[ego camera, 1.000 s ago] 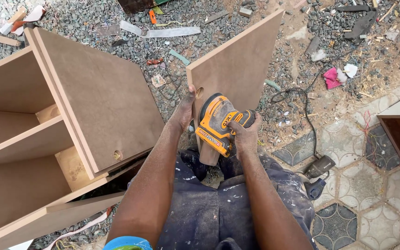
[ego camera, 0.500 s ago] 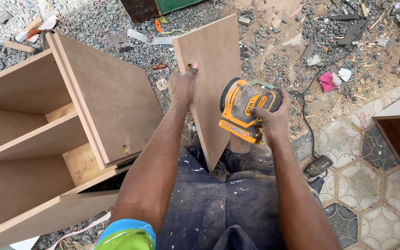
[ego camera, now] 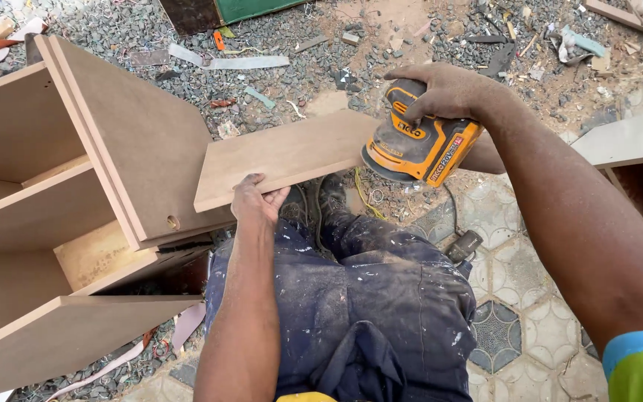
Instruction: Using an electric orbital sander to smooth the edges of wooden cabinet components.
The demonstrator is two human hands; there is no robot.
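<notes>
A brown fibreboard panel (ego camera: 284, 155) is held roughly level in front of my legs, its long side running left to right. My left hand (ego camera: 256, 199) grips its near edge from below, thumb on top. My right hand (ego camera: 444, 89) grasps the top of a yellow and black palm sander (ego camera: 417, 146), which hovers at the panel's right end, tilted toward it. Whether the sanding pad touches the board cannot be told. The sander's cord (ego camera: 370, 197) trails down by my shoes.
A large open fibreboard cabinet (ego camera: 68, 186) with shelves lies on its side at the left. Another cabinet corner (ego camera: 638, 160) stands at the right. Gravel with scraps and offcuts (ego camera: 225, 61) covers the far ground. A plug block (ego camera: 463, 246) lies on patterned tiles (ego camera: 515, 327).
The panel has swung from standing upright to lying almost level. My right hand has carried the sander up and to the right, off the board's face to its right end.
</notes>
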